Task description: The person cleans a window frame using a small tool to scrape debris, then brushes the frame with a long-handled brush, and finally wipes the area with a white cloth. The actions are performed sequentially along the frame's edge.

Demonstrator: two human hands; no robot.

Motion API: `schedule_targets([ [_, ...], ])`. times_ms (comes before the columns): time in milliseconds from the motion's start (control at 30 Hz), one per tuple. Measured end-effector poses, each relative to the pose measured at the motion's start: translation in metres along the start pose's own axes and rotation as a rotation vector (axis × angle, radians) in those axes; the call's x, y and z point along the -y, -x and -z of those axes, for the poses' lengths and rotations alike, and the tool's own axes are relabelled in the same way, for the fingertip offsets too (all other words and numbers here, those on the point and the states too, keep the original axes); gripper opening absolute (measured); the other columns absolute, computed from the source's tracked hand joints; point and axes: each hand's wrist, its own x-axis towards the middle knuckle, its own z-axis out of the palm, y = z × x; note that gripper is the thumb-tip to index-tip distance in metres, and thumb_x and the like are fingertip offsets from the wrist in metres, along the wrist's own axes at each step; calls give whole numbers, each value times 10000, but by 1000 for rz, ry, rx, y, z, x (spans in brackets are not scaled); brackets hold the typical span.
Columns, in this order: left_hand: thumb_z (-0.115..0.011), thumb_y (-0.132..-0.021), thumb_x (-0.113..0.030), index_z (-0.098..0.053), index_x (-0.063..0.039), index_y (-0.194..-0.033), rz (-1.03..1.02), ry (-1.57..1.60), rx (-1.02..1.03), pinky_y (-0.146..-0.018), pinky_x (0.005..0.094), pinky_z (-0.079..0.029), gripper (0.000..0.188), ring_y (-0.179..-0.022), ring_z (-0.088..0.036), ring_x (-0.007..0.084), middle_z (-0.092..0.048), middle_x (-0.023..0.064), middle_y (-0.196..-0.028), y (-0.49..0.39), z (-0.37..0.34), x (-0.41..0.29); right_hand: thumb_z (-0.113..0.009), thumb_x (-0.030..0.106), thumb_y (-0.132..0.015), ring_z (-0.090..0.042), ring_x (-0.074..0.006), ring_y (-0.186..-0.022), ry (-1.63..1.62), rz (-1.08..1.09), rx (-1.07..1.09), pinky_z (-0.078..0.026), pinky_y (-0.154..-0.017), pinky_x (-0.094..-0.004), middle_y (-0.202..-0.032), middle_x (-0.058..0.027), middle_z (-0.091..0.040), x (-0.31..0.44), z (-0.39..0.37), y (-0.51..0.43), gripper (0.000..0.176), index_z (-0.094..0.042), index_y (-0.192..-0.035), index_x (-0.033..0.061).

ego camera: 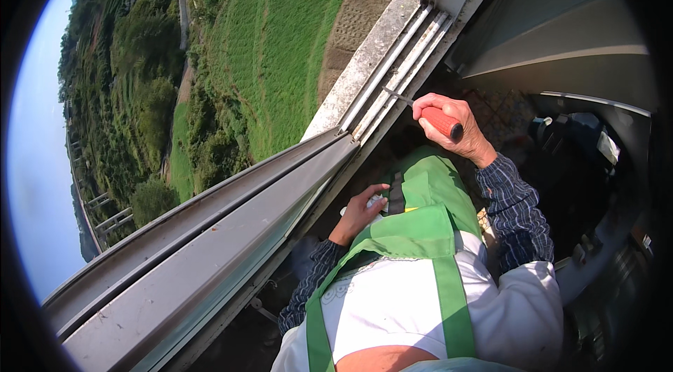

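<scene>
My right hand (452,122) grips the red handle of a screwdriver (441,124). The metal shaft points up and left, its tip over the rails of the sliding window track (402,75). Dirt shows in the grooves between the white rails. My left hand (363,212) is low by the green apron (415,230), fingers curled around a crumpled white tissue or cloth (377,203). Most of that white piece is hidden by the fingers.
A grey-framed sliding window sash (210,246) runs along the lower left. Outside the track lies a weathered sill (363,64), with a drop to green fields (273,46) beyond. A dark round container or basin (573,161) is at the right, its contents unclear.
</scene>
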Motion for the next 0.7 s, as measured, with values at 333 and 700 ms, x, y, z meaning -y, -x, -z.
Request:
schedule_targets([
  [333,-592,-986,-229,-566,-81,-1309,-157,-135,63,-717,218,-401,356,-805,-458,48,-553,-29,-910,5,19,-3,-649,71,-862,-619,-85,-777,-161,-75,-188,-505,-741,-253,-860,8,-644,-20,11,-11,84,-642,-941,40],
  [700,-607,-982,-260,-547,-93,-1332,-134,-225,143,-743,218,-413,393,-819,-470,47,-587,-18,-1021,-1,28,-9,-679,117,-853,-644,-101,-692,-410,-105,-208,-529,-691,-262,-848,-49,-673,-25,-9,-17,125,-663,-893,0],
])
